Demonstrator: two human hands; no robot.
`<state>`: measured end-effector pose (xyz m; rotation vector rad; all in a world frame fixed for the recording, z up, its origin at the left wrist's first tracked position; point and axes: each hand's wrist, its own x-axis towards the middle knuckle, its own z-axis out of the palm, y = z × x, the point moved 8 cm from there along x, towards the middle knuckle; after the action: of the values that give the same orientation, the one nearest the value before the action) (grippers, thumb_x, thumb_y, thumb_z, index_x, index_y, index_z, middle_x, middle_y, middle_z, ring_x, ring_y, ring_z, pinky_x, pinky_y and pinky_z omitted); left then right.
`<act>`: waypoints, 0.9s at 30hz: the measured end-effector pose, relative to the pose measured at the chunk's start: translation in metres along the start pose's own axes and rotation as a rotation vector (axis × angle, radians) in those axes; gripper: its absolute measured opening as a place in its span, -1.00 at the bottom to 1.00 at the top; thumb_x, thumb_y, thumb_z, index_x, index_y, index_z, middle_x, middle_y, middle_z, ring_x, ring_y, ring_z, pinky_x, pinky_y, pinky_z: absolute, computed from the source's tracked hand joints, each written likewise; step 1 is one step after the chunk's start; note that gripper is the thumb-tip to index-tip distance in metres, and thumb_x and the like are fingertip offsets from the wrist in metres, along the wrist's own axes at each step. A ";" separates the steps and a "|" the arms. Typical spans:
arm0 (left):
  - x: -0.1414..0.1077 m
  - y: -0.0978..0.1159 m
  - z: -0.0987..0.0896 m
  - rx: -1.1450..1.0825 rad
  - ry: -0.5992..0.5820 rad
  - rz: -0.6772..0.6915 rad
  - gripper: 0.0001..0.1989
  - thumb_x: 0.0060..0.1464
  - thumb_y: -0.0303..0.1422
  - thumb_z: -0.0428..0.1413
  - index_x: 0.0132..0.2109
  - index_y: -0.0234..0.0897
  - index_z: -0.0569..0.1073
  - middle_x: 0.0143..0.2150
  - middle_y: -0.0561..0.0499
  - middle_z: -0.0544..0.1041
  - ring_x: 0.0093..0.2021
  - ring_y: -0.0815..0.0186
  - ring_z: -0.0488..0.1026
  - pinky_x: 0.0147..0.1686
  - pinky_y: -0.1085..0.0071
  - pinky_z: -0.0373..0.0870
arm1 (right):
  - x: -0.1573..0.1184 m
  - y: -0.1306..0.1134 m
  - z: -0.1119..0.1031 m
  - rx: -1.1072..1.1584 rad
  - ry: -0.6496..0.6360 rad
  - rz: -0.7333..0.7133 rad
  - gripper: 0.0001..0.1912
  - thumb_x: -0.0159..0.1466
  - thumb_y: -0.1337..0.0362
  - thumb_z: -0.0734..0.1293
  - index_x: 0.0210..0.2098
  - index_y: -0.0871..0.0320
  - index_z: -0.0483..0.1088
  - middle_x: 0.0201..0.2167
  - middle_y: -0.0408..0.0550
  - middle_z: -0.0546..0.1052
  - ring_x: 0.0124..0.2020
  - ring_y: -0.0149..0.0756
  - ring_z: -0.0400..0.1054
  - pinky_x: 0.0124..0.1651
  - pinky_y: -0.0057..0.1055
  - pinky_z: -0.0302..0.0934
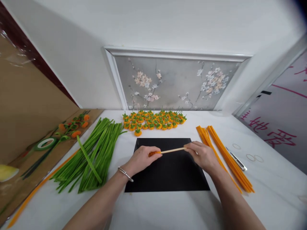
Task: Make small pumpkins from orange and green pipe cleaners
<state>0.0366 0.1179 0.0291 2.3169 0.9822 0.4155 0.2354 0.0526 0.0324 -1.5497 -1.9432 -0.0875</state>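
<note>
The left hand (145, 159) had its thumb and fingers closed upon an orange fuzzy piece (154, 153) at one end of a pale stick (174, 150); the right hand (201, 155) pinched the other end, with no gap to be seen. The stick was above a black mat (172, 174), slightly tilted. Whether the fuzzy piece went around it, I could not tell, because the fingers covered it.

I judged the stick light, stiff and rather smooth, best taken by its ends; the fuzzy piece looked soft and easily crushed, so a gentle pinch would suit it.

The mat lay flat on a white, marbled table (144, 212). To its left were green fuzzy stems (103, 159), to its right orange stems (230, 158) and a cutter knife (238, 161). Behind the mat stood many small orange pieces with green tops (155, 120), and farther, a framed flower panel (177, 83) on the white wall (168, 25).
</note>
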 end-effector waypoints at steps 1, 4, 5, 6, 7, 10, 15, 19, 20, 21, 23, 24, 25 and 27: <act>-0.002 -0.004 -0.002 -0.011 0.003 -0.012 -0.73 0.16 -0.19 0.01 -0.25 -0.24 0.54 -0.48 0.11 0.44 -0.50 0.39 0.28 -0.48 0.51 0.13 | -0.002 0.009 -0.002 0.000 0.003 0.017 -0.74 0.36 0.19 0.18 -0.25 0.08 0.49 -0.30 -0.07 0.57 -0.27 -0.33 0.46 -0.20 -0.47 0.31; -0.008 -0.012 -0.005 -0.054 0.022 -0.047 -0.71 0.15 -0.20 0.00 -0.27 -0.29 0.53 -0.41 0.07 0.48 -0.42 0.37 0.34 -0.40 0.51 0.21 | -0.008 0.037 -0.007 -0.035 0.013 0.090 -0.74 0.35 0.16 0.19 -0.28 0.08 0.49 -0.31 -0.09 0.57 -0.28 -0.31 0.47 -0.22 -0.45 0.30; -0.010 -0.014 -0.004 -0.071 0.026 -0.058 -0.71 0.16 -0.21 0.00 -0.27 -0.30 0.52 -0.40 0.07 0.49 -0.40 0.36 0.35 -0.37 0.50 0.24 | -0.010 0.046 -0.009 -0.060 0.022 0.126 -0.73 0.34 0.15 0.19 -0.28 0.09 0.49 -0.31 -0.08 0.58 -0.29 -0.29 0.47 -0.25 -0.42 0.29; -0.012 -0.015 -0.002 -0.090 0.026 -0.067 -0.71 0.16 -0.21 0.00 -0.27 -0.31 0.52 -0.40 0.06 0.49 -0.40 0.35 0.37 -0.36 0.50 0.26 | -0.012 0.053 -0.009 -0.088 0.031 0.162 -0.73 0.34 0.15 0.19 -0.28 0.10 0.49 -0.31 -0.07 0.58 -0.28 -0.26 0.47 -0.27 -0.40 0.29; -0.014 -0.016 0.000 -0.109 0.021 -0.074 -0.71 0.16 -0.21 0.00 -0.26 -0.31 0.52 -0.40 0.06 0.50 -0.40 0.35 0.38 -0.36 0.49 0.27 | -0.014 0.058 -0.009 -0.118 0.038 0.194 -0.72 0.34 0.14 0.19 -0.29 0.10 0.49 -0.31 -0.06 0.58 -0.27 -0.23 0.47 -0.27 -0.39 0.28; -0.017 -0.014 0.009 -0.165 -0.005 -0.071 -0.72 0.13 -0.20 0.04 -0.20 -0.30 0.53 -0.33 0.04 0.54 -0.36 0.34 0.43 -0.33 0.50 0.31 | -0.016 0.064 -0.004 -0.208 0.034 0.260 -0.72 0.33 0.15 0.19 -0.30 0.10 0.50 -0.32 -0.06 0.59 -0.27 -0.23 0.46 -0.28 -0.39 0.25; -0.020 -0.010 0.019 -0.221 -0.023 -0.053 -0.74 0.10 -0.25 0.08 -0.18 -0.32 0.55 -0.31 0.01 0.57 -0.33 0.33 0.47 -0.30 0.51 0.33 | -0.016 0.053 0.011 -0.320 -0.010 0.280 -0.74 0.32 0.23 0.19 -0.26 0.09 0.52 -0.32 -0.04 0.59 -0.27 -0.22 0.46 -0.30 -0.38 0.24; -0.027 -0.008 0.023 -0.250 -0.011 -0.047 -0.73 0.13 -0.27 0.04 -0.23 -0.32 0.57 -0.43 0.03 0.56 -0.39 0.35 0.48 -0.36 0.55 0.31 | -0.023 0.049 0.018 -0.359 -0.031 0.249 -0.71 0.31 0.25 0.18 -0.15 0.10 0.51 -0.23 -0.01 0.59 -0.30 -0.20 0.48 -0.37 -0.36 0.26; -0.029 -0.008 0.024 -0.258 -0.008 -0.047 -0.74 0.12 -0.27 0.05 -0.26 -0.32 0.58 -0.46 0.04 0.56 -0.41 0.36 0.48 -0.38 0.56 0.31 | -0.026 0.049 0.020 -0.365 -0.033 0.238 -0.70 0.31 0.26 0.16 -0.14 0.11 0.51 -0.21 0.01 0.59 -0.31 -0.18 0.49 -0.39 -0.34 0.27; -0.031 -0.009 0.026 -0.265 -0.002 -0.046 -0.75 0.11 -0.28 0.07 -0.27 -0.31 0.59 -0.47 0.05 0.56 -0.42 0.36 0.48 -0.38 0.56 0.31 | -0.027 0.050 0.021 -0.371 -0.038 0.224 -0.68 0.31 0.26 0.15 -0.14 0.12 0.51 -0.21 0.03 0.59 -0.30 -0.14 0.49 -0.39 -0.31 0.28; -0.033 -0.013 0.028 -0.278 0.018 -0.053 -0.77 0.09 -0.29 0.09 -0.29 -0.31 0.60 -0.50 0.05 0.57 -0.43 0.36 0.49 -0.39 0.56 0.31 | -0.027 0.053 0.025 -0.395 -0.072 0.213 -0.66 0.31 0.24 0.14 -0.13 0.11 0.52 -0.20 0.04 0.59 -0.29 -0.09 0.49 -0.39 -0.26 0.30; -0.034 -0.015 0.030 -0.285 0.028 -0.059 -0.76 0.10 -0.28 0.08 -0.28 -0.31 0.60 -0.49 0.05 0.58 -0.43 0.35 0.50 -0.40 0.56 0.31 | -0.025 0.052 0.025 -0.408 -0.076 0.224 -0.65 0.31 0.21 0.13 -0.11 0.10 0.51 -0.19 0.05 0.58 -0.30 -0.06 0.49 -0.40 -0.23 0.31; -0.035 -0.018 0.031 -0.291 0.033 -0.065 -0.76 0.10 -0.28 0.08 -0.28 -0.31 0.60 -0.49 0.04 0.58 -0.43 0.35 0.50 -0.41 0.56 0.31 | -0.021 0.049 0.023 -0.416 -0.058 0.243 -0.65 0.31 0.18 0.14 -0.09 0.08 0.50 -0.16 0.05 0.57 -0.32 -0.04 0.48 -0.41 -0.21 0.31; -0.036 -0.023 0.035 -0.301 0.035 -0.066 -0.76 0.12 -0.27 0.08 -0.25 -0.32 0.59 -0.48 0.04 0.58 -0.42 0.34 0.51 -0.41 0.55 0.33 | -0.009 0.025 0.019 -0.342 -0.006 0.215 -0.64 0.29 0.17 0.16 -0.07 0.10 0.48 -0.16 0.06 0.57 -0.33 -0.04 0.48 -0.41 -0.20 0.32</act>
<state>0.0160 0.0906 -0.0145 2.0082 0.9398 0.5392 0.2507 0.0606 0.0049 -1.9724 -1.8212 -0.3383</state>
